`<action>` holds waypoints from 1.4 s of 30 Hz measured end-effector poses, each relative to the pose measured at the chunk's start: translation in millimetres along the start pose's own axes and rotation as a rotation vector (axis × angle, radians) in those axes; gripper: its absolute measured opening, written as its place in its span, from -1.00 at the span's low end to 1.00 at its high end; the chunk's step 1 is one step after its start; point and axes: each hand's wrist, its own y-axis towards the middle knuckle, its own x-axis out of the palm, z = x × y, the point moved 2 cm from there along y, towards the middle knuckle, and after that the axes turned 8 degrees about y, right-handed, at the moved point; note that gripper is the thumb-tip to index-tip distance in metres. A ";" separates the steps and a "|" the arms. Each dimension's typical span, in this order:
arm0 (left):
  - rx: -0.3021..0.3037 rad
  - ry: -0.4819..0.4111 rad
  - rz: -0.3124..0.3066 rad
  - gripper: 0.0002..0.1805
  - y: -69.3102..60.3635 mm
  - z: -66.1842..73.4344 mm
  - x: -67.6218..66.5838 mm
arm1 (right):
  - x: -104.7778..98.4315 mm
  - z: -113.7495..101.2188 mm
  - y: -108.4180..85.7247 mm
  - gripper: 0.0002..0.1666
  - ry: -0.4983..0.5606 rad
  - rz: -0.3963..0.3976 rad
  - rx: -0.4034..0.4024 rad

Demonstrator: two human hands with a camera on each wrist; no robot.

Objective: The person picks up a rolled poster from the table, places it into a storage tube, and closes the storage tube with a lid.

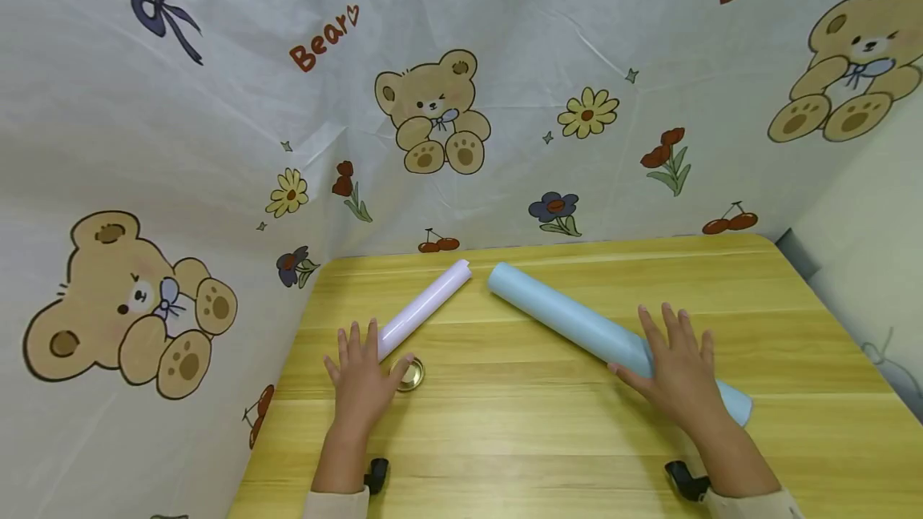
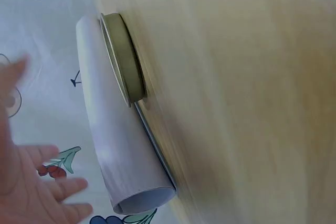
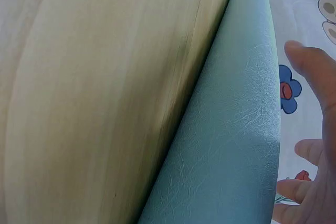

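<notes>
A pale lilac roll [image 1: 424,309] lies slantwise on the table, its hollow end showing in the left wrist view. Close to it is a small round gold tin or lid [image 1: 412,375]. My left hand [image 1: 360,387], fingers spread, hovers by the near end of the lilac roll, thumb over the gold piece. To the right, a longer light blue roll [image 1: 570,317] with a creased, leathery surface lies at a slant. Above its near part is my right hand [image 1: 681,383], fingers spread and apart from the roll in the right wrist view.
The wooden table [image 1: 505,439] reaches back to a white cloth [image 1: 505,22] printed with bears, flowers and cherries, which also hangs along the left side. A cable [image 1: 883,355] is beyond the table's right edge. Black wrist mounts [image 1: 376,475] sit on both arms.
</notes>
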 end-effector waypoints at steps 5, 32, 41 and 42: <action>-0.057 -0.099 0.068 -0.18 1.8 -10.8 -2.6 | 3.2 -3.2 4.6 0.24 0.008 -0.025 -0.016; -0.071 -0.096 0.019 -0.44 -3.6 -29.3 -2.8 | 17.9 -21.8 8.9 -0.17 -0.004 -0.078 -0.105; -0.063 -0.151 0.027 -0.44 -1.3 -32.2 -1.1 | 19.5 -21.1 10.9 -0.16 -0.015 -0.073 -0.089; -0.070 -0.162 0.021 -0.44 -0.8 -32.8 -0.6 | 19.5 -21.4 11.0 -0.16 -0.017 -0.069 -0.086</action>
